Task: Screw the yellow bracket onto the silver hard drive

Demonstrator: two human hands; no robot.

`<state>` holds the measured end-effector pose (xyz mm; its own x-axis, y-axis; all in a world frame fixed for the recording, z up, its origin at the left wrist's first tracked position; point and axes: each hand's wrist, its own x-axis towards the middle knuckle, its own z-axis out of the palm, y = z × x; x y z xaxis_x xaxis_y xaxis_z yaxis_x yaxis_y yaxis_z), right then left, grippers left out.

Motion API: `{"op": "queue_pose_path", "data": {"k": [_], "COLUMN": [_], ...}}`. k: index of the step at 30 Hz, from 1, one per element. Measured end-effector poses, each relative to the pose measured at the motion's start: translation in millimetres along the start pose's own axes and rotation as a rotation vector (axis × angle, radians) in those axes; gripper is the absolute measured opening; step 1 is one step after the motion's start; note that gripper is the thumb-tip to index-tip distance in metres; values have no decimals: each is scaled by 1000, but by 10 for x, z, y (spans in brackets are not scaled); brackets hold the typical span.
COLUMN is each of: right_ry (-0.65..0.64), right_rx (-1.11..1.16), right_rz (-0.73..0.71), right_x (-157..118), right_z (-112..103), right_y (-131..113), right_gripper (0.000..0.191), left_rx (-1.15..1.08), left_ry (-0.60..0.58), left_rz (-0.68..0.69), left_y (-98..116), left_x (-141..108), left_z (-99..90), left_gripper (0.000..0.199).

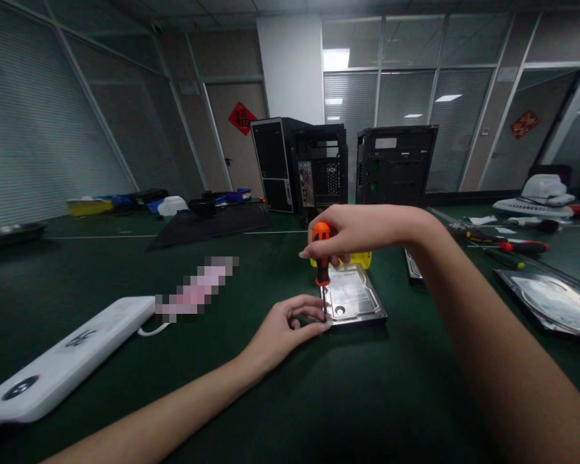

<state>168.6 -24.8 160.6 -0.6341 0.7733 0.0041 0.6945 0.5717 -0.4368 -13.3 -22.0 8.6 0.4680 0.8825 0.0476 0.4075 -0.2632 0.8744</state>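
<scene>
Likely step: turning a corner screw | your right hand (341, 233) wraps the screwdriver (323, 274); your left hand (283, 327) curls at the hard drive (354, 293), flat on the table (391, 380), pinch unclear | next: upright pressure

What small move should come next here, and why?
Probably a slight turn of the orange-and-black screwdriver by the right hand: it stands nearly upright in that grip, its lower end at the near-left corner of the silver, rectangular metal hard drive, where the left hand also rests.

Glossy metal hard drive (358, 293)
</scene>
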Motion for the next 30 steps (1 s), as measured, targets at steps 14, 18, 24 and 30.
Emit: {"op": "queue_pose_path", "data": {"k": [14,18,24,30], "right_ry": [-15,-13,-15,-6], "right_rx": [60,59,45,23], "right_rz": [-73,-67,-78,-87], "right_x": [64,69,67,41], "right_z": [17,16,14,14], "right_y": [62,75,74,60], "right_gripper": [36,37,43,36], "left_rx": [-18,-19,-17,-29], "left_ry": [-20,-14,1,-25], "left_rz": [-1,7,-4,-3], "left_y": [36,23,24,24], "left_x": [-8,-7,-5,-8], "left_z": [-2,-1,6,-9], "left_gripper": [43,45,43,42]}}
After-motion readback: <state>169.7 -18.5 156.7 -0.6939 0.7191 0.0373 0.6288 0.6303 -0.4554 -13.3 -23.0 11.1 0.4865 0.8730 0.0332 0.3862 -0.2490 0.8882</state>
